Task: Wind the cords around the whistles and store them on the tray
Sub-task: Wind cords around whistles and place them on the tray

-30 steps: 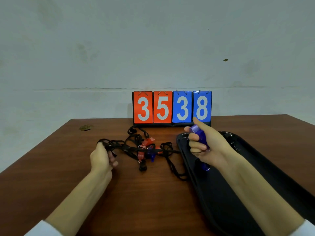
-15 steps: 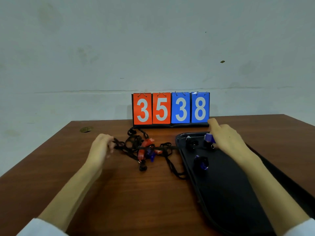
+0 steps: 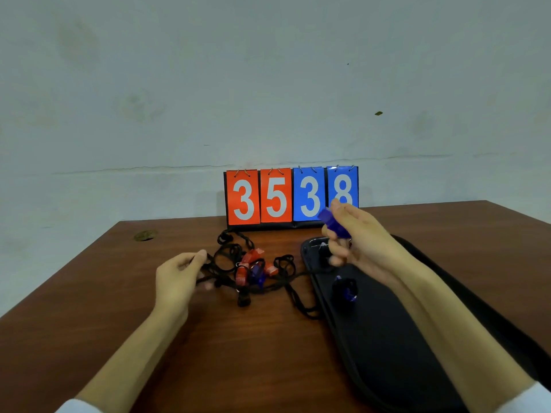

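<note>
Two wound whistles [image 3: 346, 289] sit on the tray [image 3: 387, 353]. The right hand [image 3: 366, 245], lifted over the tray's far end, pinches one blue whistle [image 3: 332, 223]. The left hand [image 3: 179, 275] pinches the cords [image 3: 226, 257] of one tangled pile [image 3: 253, 269] on the bench [image 3: 238, 353].

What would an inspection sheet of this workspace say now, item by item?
Surface: brown wooden table, small hole at its far left.
Job's things: black tray holding near wound whistle and far wound whistle; tangle of cords and whistles left of it.
Clutter: nothing seen.
Hands: right hand holds blue whistle above tray; left hand at tangle, grip unclear.
Cables: nothing seen.
Surroundings: scoreboard reading 3538, plain wall.
</note>
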### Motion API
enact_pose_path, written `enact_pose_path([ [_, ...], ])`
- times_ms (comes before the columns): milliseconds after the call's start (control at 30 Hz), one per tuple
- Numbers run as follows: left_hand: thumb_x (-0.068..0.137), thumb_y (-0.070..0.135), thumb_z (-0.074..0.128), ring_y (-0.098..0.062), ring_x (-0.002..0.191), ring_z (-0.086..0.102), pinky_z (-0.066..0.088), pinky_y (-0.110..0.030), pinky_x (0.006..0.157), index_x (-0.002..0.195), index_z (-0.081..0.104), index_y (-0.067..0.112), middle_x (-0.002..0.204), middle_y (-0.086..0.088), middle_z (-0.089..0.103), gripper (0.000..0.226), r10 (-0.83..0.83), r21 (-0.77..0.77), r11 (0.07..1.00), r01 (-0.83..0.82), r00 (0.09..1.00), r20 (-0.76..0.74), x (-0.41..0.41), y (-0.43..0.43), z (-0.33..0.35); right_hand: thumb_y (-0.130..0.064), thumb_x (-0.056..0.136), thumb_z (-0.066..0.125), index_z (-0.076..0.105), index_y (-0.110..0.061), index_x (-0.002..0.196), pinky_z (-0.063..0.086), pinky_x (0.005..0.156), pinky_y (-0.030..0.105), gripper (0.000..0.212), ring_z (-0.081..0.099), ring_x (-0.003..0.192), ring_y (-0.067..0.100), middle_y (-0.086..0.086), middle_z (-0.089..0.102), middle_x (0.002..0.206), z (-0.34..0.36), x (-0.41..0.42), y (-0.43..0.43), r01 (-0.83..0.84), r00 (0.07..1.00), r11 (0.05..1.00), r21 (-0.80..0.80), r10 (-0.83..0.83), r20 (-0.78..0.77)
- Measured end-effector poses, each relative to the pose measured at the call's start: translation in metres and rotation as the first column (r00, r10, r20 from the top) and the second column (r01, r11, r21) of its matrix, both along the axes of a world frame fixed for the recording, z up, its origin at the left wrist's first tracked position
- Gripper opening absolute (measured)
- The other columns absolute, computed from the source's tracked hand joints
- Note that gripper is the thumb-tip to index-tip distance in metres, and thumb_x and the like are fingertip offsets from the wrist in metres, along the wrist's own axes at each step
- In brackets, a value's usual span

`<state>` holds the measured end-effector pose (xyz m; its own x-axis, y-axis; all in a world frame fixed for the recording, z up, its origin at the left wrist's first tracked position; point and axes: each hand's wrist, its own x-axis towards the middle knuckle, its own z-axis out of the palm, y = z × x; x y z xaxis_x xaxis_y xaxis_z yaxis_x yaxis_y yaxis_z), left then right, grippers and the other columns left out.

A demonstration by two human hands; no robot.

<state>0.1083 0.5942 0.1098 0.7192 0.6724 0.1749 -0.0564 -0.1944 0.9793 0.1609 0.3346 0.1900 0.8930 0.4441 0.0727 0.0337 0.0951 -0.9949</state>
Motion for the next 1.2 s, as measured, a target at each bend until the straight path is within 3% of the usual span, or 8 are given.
enact_pose_path([
  [167,0.092,0.024,0.056,-0.015,0.086,0.056,0.043,-0.026,0.067,0.104,0.069,0.014,0.097,-0.002,0.064,0.021,0.237,0.543,0.83,-0.128,0.962,-0.135,-0.002,0.007,-0.008,-0.029,0.095,0.038,0.042,-0.01,0.072,0.024,0.035,0.016,0.03,0.025,0.036,0.006,-0.004,0.036,0.047,-0.001,-0.002,-0.003,-0.034,0.999,0.949,-0.313,0.029,-0.023],
  [267,0.085,0.027,0.062,-0.02,0.108,0.046,0.043,-0.036,0.088,0.113,0.067,0.018,0.117,-0.005,0.05,0.03,0.248,0.762,0.648,-0.007,0.947,-0.202,-0.001,0.001,-0.011,-0.01,0.092,0.049,0.048,-0.01,0.103,0.039,0.047,0.02,0.012,0.047,0.05,0.01,0.007,0.058,0.079,0.0,-0.004,0.0,-0.036,0.995,0.964,-0.263,0.06,0.082],
  [367,0.085,0.024,0.064,-0.013,0.122,0.042,0.04,-0.034,0.102,0.117,0.059,0.028,0.127,0.005,0.045,0.032,-0.072,0.648,0.751,0.13,0.991,-0.116,-0.005,-0.035,0.009,-0.016,0.093,0.052,0.045,-0.018,0.122,0.055,0.072,0.028,0.03,0.067,0.082,0.016,0.006,0.068,0.105,0.004,-0.004,0.008,-0.03,0.976,0.989,-0.144,0.06,0.209],
  [433,0.087,0.029,0.062,-0.008,0.115,0.052,0.045,-0.024,0.091,0.119,0.053,0.032,0.122,0.01,0.054,0.034,-0.482,0.251,0.838,0.484,0.873,-0.075,-0.007,-0.071,0.039,-0.028,0.095,0.048,0.048,-0.016,0.124,0.053,0.088,0.036,0.031,0.066,0.099,0.018,0.004,0.068,0.11,0.007,-0.004,0.017,0.019,0.959,0.989,-0.149,0.024,0.282],
  [600,0.091,0.013,0.055,-0.011,0.047,0.051,0.041,-0.018,0.042,0.128,0.047,0.008,0.071,-0.007,0.059,0.038,-0.871,-0.341,0.452,0.825,0.49,0.032,0.013,-0.113,0.087,-0.029,0.1,0.039,0.06,-0.007,0.088,0.051,0.068,0.028,0.033,0.062,0.072,0.011,-0.002,0.065,0.075,0.01,0.004,0.024,0.252,0.921,0.959,0.127,-0.278,0.272],
  [700,0.093,0.019,0.054,-0.003,0.034,0.024,0.018,-0.013,0.033,0.118,0.051,0.0,0.057,0.001,0.046,0.032,-0.87,-0.251,0.491,0.834,0.456,-0.188,0.02,-0.099,0.099,-0.031,0.096,0.048,0.06,-0.009,0.084,0.051,0.064,0.025,0.028,0.058,0.063,0.01,0.0,0.061,0.068,0.009,0.009,0.01,0.251,0.953,0.916,0.314,-0.29,0.087],
  [967,0.084,0.026,0.064,-0.007,0.041,0.041,0.032,-0.014,0.04,0.081,0.068,0.012,0.055,0.0,0.057,0.015,-0.682,0.328,0.416,0.848,0.529,-0.504,0.005,-0.05,0.123,-0.015,0.083,0.067,0.062,-0.009,0.102,0.06,0.069,0.029,0.021,0.072,0.076,0.019,0.01,0.073,0.086,-0.021,0.011,0.002,0.307,0.95,0.946,0.108,-0.311,0.023],
  [1200,0.079,0.028,0.071,-0.005,0.063,0.064,0.049,-0.016,0.065,0.079,0.071,0.02,0.07,0.003,0.07,0.007,-0.668,0.552,0.308,0.775,0.589,-0.455,0.002,-0.056,0.115,-0.014,0.082,0.067,0.064,-0.021,0.103,0.058,0.072,0.024,0.022,0.069,0.072,0.007,-0.003,0.07,0.084,-0.033,0.0,0.01,0.322,0.879,0.888,-0.328,-0.153,0.451],
])
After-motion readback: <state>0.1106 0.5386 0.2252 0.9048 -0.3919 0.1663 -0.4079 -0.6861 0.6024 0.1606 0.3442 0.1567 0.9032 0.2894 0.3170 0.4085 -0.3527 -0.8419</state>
